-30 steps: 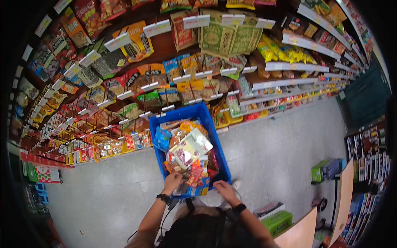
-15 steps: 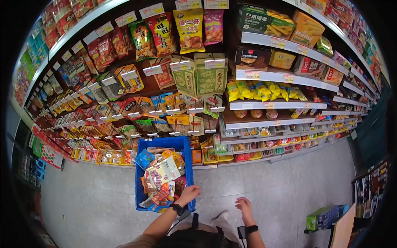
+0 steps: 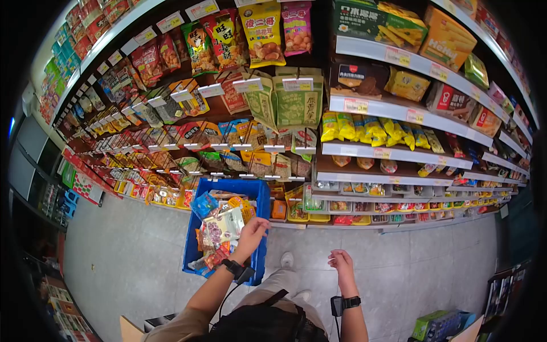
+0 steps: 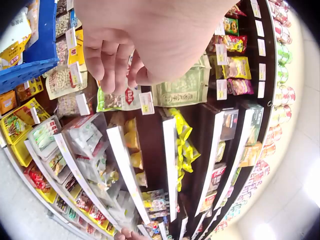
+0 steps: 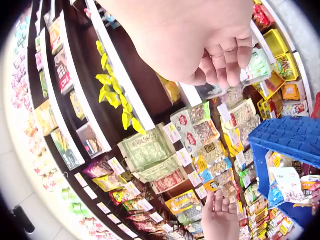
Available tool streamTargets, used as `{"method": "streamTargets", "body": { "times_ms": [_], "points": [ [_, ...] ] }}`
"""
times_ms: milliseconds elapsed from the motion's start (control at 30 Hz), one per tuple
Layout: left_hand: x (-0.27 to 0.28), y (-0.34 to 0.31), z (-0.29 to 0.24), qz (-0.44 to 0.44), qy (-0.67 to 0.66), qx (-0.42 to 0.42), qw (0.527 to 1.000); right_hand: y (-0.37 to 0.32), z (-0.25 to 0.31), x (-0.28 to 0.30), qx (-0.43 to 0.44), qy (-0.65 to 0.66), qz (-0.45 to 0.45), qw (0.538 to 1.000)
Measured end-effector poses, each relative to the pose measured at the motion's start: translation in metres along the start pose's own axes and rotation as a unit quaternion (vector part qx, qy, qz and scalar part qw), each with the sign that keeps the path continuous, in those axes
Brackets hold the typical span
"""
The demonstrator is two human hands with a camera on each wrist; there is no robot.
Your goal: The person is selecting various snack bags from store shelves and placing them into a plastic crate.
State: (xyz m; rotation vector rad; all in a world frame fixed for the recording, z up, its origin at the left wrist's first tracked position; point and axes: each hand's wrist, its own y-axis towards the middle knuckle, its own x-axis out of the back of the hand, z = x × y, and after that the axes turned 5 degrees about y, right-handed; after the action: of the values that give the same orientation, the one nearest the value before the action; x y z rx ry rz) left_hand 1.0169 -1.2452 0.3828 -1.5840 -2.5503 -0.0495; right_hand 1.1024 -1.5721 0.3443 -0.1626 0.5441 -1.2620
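In the head view, the left hand (image 3: pixel 249 237) hangs over the right side of a blue bin (image 3: pixel 259 239), its fingers loosely bent and holding nothing. Packaged snacks fill the bin, a pale pouch (image 3: pixel 223 226) lying on top. To the right, the right hand (image 3: pixel 343 267) hovers above the floor, relaxed, with nothing in it. The left wrist view shows the left hand (image 4: pixel 150 37) in front of hanging bags. In the right wrist view, the right hand (image 5: pixel 200 40) is loosely bent and empty, and the blue bin (image 5: pixel 285 137) stands at the right.
Shelves of snack bags and boxes fill the far side, with yellow packets (image 3: pixel 364 130) on one shelf and green pouches (image 3: pixel 296 101) hanging beside it. Grey floor (image 3: pixel 399 256) runs along the shelf base. A green-and-blue package (image 3: pixel 441 326) is at the lower right.
Both hands have left the bin's near end and moved apart, the right hand going rightward. The view has tilted up and swung, bringing more of the upper shelves into sight.
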Motion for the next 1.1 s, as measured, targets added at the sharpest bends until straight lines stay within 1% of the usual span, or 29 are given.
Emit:
{"method": "streamTargets", "body": {
  "times_ms": [33, 67, 100, 167, 300, 367, 433, 500, 533, 567, 633, 667, 700, 733, 767, 833, 867, 900, 933, 967, 1033, 1067, 1100],
  "points": [
    [0.004, 0.009, -0.003, -0.001, -0.003, -0.003, 1.0, 0.01, 0.011, -0.01, -0.006, -0.019, 0.028, 0.999],
    [0.005, 0.019, -0.01, -0.023, -0.018, -0.01, 1.0, 0.019, 0.023, -0.019, -0.001, -0.016, 0.043, 0.999],
    [0.004, 0.034, -0.014, -0.039, -0.034, -0.015, 0.999, 0.029, 0.033, -0.025, 0.008, -0.016, 0.031, 0.999],
    [-0.004, 0.067, -0.016, -0.028, -0.051, -0.021, 0.998, 0.054, 0.055, -0.035, 0.03, -0.019, 0.067, 0.997],
    [-0.028, 0.125, -0.047, 0.01, -0.1, -0.04, 0.994, 0.104, 0.104, -0.05, 0.071, 0.002, 0.037, 0.997],
    [-0.037, 0.155, -0.065, 0.034, -0.099, -0.052, 0.993, 0.125, 0.136, -0.063, 0.101, -0.038, 0.009, 0.994],
    [-0.045, 0.186, -0.076, 0.062, -0.112, -0.069, 0.989, 0.149, 0.163, -0.067, 0.126, -0.044, -0.009, 0.991],
    [-0.055, 0.211, -0.097, 0.095, -0.118, -0.077, 0.985, 0.167, 0.195, -0.075, 0.245, -0.093, -0.051, 0.964],
    [-0.063, 0.223, -0.103, 0.102, -0.123, -0.074, 0.984, 0.173, 0.21, -0.079, 0.275, -0.072, -0.073, 0.956],
    [-0.074, 0.235, -0.109, 0.116, -0.115, -0.097, 0.982, 0.182, 0.224, -0.075, 0.275, -0.076, -0.081, 0.955],
    [-0.092, 0.261, -0.128, 0.143, -0.087, -0.147, 0.975, 0.202, 0.249, -0.072, 0.369, -0.138, -0.16, 0.905],
    [-0.106, 0.267, -0.142, 0.164, -0.057, -0.158, 0.972, 0.206, 0.268, -0.072, 0.369, -0.135, -0.166, 0.904],
    [-0.118, 0.273, -0.154, 0.191, -0.04, -0.162, 0.967, 0.208, 0.29, -0.075, 0.419, -0.225, -0.21, 0.854],
    [-0.137, 0.276, -0.167, 0.193, -0.041, -0.182, 0.963, 0.214, 0.307, -0.074, 0.462, -0.313, -0.25, 0.791],
    [-0.158, 0.279, -0.179, 0.196, -0.041, -0.202, 0.959, 0.225, 0.318, -0.07, 0.462, -0.31, -0.254, 0.792],
    [-0.196, 0.287, -0.197, 0.194, -0.038, -0.215, 0.956, 0.247, 0.335, -0.061, 0.544, -0.446, -0.283, 0.651],
    [-0.213, 0.29, -0.204, 0.19, -0.038, -0.228, 0.954, 0.25, 0.345, -0.061, 0.544, -0.443, -0.281, 0.655],
    [-0.229, 0.29, -0.21, 0.183, -0.033, -0.224, 0.957, 0.248, 0.356, -0.064, 0.525, -0.469, -0.256, 0.662],
    [-0.244, 0.29, -0.215, 0.162, -0.041, -0.23, 0.959, 0.249, 0.364, -0.06, 0.507, -0.494, -0.23, 0.668],
    [-0.258, 0.291, -0.218, 0.141, -0.048, -0.237, 0.96, 0.256, 0.367, -0.048, 0.506, -0.491, -0.222, 0.673],
    [-0.28, 0.287, -0.218, 0.101, -0.026, -0.223, 0.969, 0.272, 0.369, -0.031, 0.552, -0.487, -0.192, 0.649],
    [-0.293, 0.282, -0.219, 0.062, -0.031, -0.226, 0.972, 0.274, 0.368, -0.023, 0.569, -0.435, -0.175, 0.676],
    [-0.303, 0.281, -0.22, 0.018, -0.033, -0.232, 0.972, 0.274, 0.367, -0.017, 0.582, -0.416, -0.168, 0.678]
  ]
}}
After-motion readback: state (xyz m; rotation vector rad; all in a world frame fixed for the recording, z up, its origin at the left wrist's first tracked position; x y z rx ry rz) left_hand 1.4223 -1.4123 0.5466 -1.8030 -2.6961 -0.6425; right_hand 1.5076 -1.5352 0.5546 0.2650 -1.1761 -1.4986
